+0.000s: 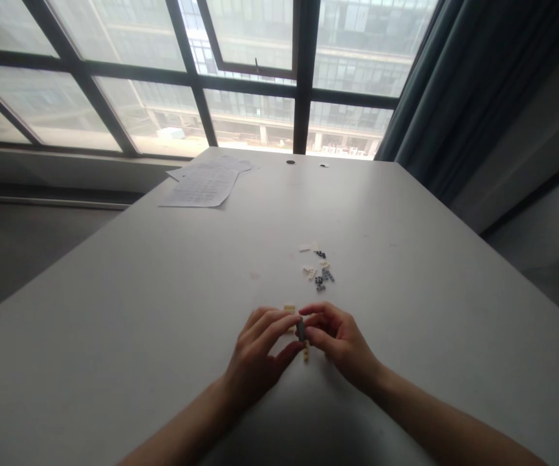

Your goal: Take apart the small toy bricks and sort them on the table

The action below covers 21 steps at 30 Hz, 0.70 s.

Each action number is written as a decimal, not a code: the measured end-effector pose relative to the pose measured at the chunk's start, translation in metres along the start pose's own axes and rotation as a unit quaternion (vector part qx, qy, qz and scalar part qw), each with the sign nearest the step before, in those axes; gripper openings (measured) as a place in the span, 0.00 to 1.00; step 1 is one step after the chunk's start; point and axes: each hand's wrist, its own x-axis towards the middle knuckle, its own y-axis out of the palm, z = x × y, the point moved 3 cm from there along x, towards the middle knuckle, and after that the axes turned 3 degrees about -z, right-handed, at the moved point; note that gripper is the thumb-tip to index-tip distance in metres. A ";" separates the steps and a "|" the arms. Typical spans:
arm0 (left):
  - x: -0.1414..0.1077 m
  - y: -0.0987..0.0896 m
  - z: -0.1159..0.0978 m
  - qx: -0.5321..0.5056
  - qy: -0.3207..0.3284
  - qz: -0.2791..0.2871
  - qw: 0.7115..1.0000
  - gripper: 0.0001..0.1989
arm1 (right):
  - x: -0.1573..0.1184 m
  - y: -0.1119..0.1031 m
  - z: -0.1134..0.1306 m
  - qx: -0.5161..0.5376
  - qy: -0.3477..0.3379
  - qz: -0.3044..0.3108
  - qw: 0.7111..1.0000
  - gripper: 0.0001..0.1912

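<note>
Between my two hands is a dark grey toy building brick [301, 329], held just above the table. My left hand [263, 346] grips it from the left, with the thumb at its lower end and the fingers at its upper end. The fingertips of my right hand [335, 336] pinch its right side. Below the grey brick a yellowish studded brick [305, 353] shows; I cannot tell whether the two are joined. Behind my left fingers a cream brick [289, 308] is partly hidden.
Beyond my hands lies a loose group of small pieces: white bricks [308, 272], grey bricks [327, 275] and black bricks [319, 281]. Printed papers [204, 184] rest at the far left of the white table [405, 291]. Windows and a dark curtain [435, 97] stand behind.
</note>
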 end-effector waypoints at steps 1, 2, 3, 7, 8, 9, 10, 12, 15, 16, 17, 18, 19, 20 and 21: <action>0.000 0.000 0.000 -0.009 -0.002 -0.001 1.000 0.17 | -0.001 0.000 0.000 -0.005 -0.004 0.002 1.000 0.13; 0.000 0.000 0.000 -0.015 -0.004 -0.003 1.000 0.18 | -0.001 0.000 0.000 -0.008 -0.004 0.004 1.000 0.13; 0.000 0.000 0.000 -0.020 -0.006 -0.005 1.000 0.18 | -0.001 0.001 -0.001 -0.010 -0.002 0.004 1.000 0.13; -0.002 0.000 -0.002 -0.037 0.002 -0.023 0.999 0.18 | -0.001 0.003 -0.002 0.000 0.008 0.009 1.000 0.13; -0.002 0.000 -0.002 -0.039 0.004 -0.028 0.999 0.18 | 0.000 0.004 -0.002 -0.001 0.007 0.013 1.000 0.12; -0.002 0.000 -0.001 -0.042 0.004 -0.032 0.999 0.18 | 0.000 0.004 -0.002 -0.006 0.005 0.015 1.000 0.11; -0.003 0.000 -0.001 -0.045 0.002 -0.033 0.998 0.18 | 0.000 0.004 -0.001 -0.016 -0.001 0.014 1.000 0.10; -0.004 0.000 0.001 -0.055 -0.006 -0.036 0.998 0.17 | 0.000 0.002 -0.001 -0.046 -0.018 0.001 0.999 0.09; -0.004 0.000 0.003 -0.078 -0.024 -0.037 0.996 0.14 | -0.001 -0.003 0.000 -0.096 -0.044 -0.027 0.994 0.08; -0.004 0.000 0.004 -0.085 -0.029 -0.038 0.995 0.13 | -0.001 -0.003 0.001 -0.106 -0.049 -0.031 0.993 0.09; -0.004 0.000 0.004 -0.090 -0.032 -0.040 0.995 0.13 | -0.002 -0.004 0.001 -0.111 -0.053 -0.034 0.992 0.09; -0.003 0.000 0.004 -0.091 -0.034 -0.040 0.994 0.13 | -0.002 -0.004 0.001 -0.113 -0.055 -0.036 0.991 0.09; -0.003 -0.001 0.003 -0.089 -0.033 -0.039 0.995 0.13 | -0.002 -0.005 0.001 -0.113 -0.057 -0.037 0.991 0.09; -0.002 -0.001 0.002 -0.085 -0.031 -0.038 0.995 0.14 | -0.003 -0.005 0.001 -0.112 -0.060 -0.039 0.991 0.09; -0.002 -0.001 0.002 -0.080 -0.027 -0.036 0.996 0.15 | -0.003 -0.005 0.001 -0.110 -0.062 -0.043 0.991 0.10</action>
